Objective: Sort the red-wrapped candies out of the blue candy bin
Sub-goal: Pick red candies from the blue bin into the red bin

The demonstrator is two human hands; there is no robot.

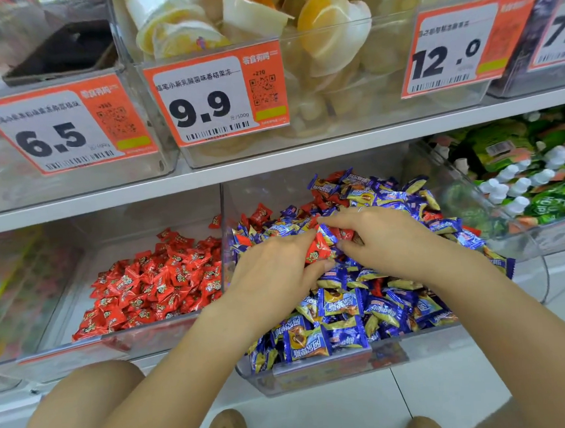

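Both arms are reaching into the clear blue candy bin [319,375]. The left hand [272,274] is pinching a red-wrapped candy [317,249] between thumb and fingers, while the right hand [386,236] is resting loosely curled on blue-and-yellow wrappers, touching another red candy [346,233].

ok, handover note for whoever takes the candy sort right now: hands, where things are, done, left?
Left hand: pinching one red candy between thumb and fingers, above the blue candy bin.
Right hand: fingers down in the pile; whether its grip has anything, I cannot tell.
Done: a heap of red candies already lies in the red bin on the left.
Left: drop the held one there; more reds show at the back of the blue bin, among the blue candies.
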